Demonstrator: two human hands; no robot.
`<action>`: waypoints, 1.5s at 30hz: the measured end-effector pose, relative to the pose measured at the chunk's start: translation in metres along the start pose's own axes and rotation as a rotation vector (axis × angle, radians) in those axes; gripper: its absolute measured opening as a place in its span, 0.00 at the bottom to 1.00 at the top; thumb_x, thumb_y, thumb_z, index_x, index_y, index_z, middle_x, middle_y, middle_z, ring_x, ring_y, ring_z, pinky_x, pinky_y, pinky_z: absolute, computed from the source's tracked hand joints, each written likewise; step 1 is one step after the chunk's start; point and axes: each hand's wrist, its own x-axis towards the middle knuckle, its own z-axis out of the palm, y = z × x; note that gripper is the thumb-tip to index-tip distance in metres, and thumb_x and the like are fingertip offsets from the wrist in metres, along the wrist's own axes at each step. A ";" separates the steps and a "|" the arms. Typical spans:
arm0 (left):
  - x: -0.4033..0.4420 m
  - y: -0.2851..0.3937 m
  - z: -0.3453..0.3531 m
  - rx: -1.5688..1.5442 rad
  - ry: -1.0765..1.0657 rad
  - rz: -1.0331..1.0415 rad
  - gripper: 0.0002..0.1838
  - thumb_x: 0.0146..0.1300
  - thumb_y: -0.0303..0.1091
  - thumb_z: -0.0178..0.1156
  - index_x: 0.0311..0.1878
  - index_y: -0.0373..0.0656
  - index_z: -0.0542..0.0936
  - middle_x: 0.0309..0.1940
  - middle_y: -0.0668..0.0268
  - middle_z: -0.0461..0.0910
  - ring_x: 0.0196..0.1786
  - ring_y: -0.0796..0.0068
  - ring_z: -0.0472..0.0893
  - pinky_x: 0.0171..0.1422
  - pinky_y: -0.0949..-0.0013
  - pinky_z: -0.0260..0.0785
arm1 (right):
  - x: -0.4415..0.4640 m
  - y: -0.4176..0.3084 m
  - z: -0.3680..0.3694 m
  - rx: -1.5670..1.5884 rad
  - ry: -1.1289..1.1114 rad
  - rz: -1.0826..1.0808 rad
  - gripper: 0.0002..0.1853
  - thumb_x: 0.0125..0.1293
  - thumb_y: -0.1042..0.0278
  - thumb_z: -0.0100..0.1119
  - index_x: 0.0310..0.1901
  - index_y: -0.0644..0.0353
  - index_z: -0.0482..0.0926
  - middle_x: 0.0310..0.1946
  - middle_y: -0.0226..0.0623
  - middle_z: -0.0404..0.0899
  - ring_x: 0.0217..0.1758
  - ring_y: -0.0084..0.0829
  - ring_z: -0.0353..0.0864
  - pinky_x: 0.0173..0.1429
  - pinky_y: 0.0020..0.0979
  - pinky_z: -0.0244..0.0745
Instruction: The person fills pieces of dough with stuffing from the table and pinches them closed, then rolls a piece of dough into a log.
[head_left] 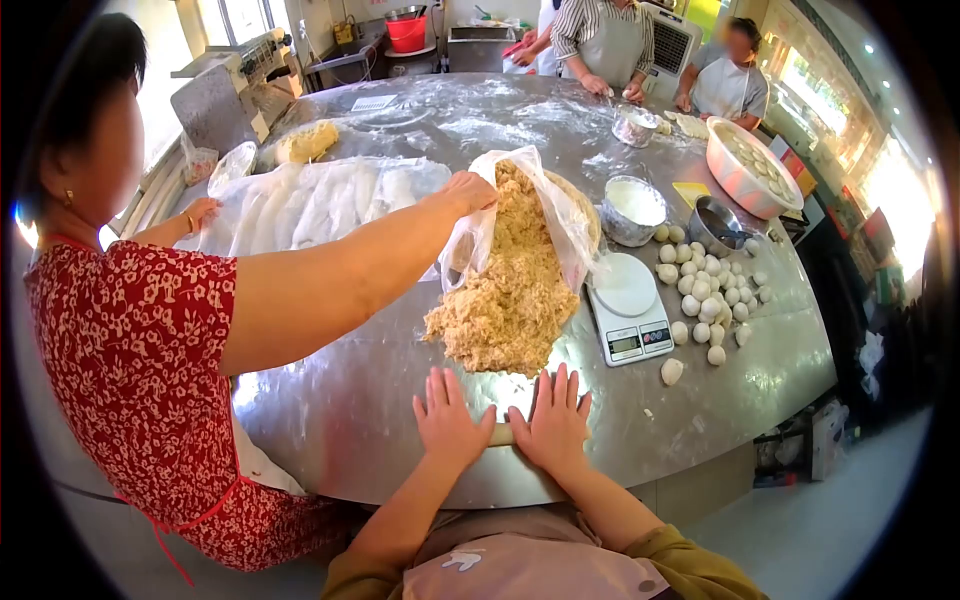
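My left hand (454, 428) and my right hand (551, 426) lie side by side near the front edge of the metal table, palms down and fingers stretched out. Under both palms runs a pale dough roll (502, 435); only the short stretch between my thumbs shows. Just beyond my fingertips a heap of crumbly yellow-brown filling (510, 310) spills from a clear plastic bag (476, 240). A co-worker's hand (470, 190) grips that bag's left side. To the right of the filling stands a white kitchen scale (630, 312).
Many small dough balls (705, 285) lie right of the scale, near a tub of white flour (634, 205), a metal bowl (716, 222) and a large pink basin (752, 168). Plastic-covered dough strips (320, 205) lie left. A co-worker in red (140, 370) stands close on my left; others work across the table.
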 end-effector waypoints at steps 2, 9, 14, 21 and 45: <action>0.013 -0.005 0.001 -0.016 0.035 -0.012 0.37 0.65 0.52 0.58 0.70 0.37 0.66 0.73 0.51 0.62 0.74 0.48 0.63 0.74 0.36 0.51 | 0.005 0.003 0.004 0.009 -0.008 0.028 0.41 0.62 0.44 0.58 0.67 0.71 0.65 0.71 0.65 0.57 0.73 0.66 0.56 0.70 0.72 0.46; -0.053 -0.018 -0.038 0.014 -0.321 0.383 0.38 0.60 0.51 0.62 0.70 0.42 0.67 0.70 0.55 0.67 0.70 0.49 0.67 0.70 0.36 0.55 | -0.055 0.017 -0.038 0.062 -0.277 -0.171 0.34 0.64 0.47 0.58 0.64 0.66 0.70 0.68 0.54 0.66 0.72 0.54 0.62 0.71 0.63 0.50; -0.072 -0.012 -0.048 -0.012 -0.291 0.315 0.35 0.61 0.52 0.61 0.68 0.43 0.70 0.69 0.56 0.68 0.70 0.48 0.67 0.69 0.35 0.55 | -0.073 0.020 -0.041 -0.002 -0.189 -0.229 0.32 0.63 0.49 0.59 0.62 0.65 0.72 0.66 0.54 0.68 0.68 0.54 0.65 0.68 0.60 0.55; -0.001 0.008 -0.009 0.069 -0.125 0.019 0.41 0.63 0.54 0.60 0.73 0.40 0.62 0.74 0.47 0.59 0.76 0.45 0.58 0.74 0.34 0.48 | -0.001 0.011 -0.016 -0.009 0.022 0.028 0.36 0.63 0.48 0.59 0.66 0.67 0.68 0.69 0.62 0.62 0.72 0.63 0.59 0.71 0.63 0.51; -0.051 0.026 -0.003 0.138 -0.270 0.315 0.36 0.63 0.48 0.57 0.72 0.41 0.66 0.73 0.50 0.60 0.74 0.52 0.63 0.71 0.35 0.51 | -0.045 0.011 -0.014 0.068 -0.165 -0.106 0.33 0.63 0.44 0.55 0.64 0.57 0.74 0.71 0.54 0.61 0.75 0.62 0.54 0.71 0.68 0.45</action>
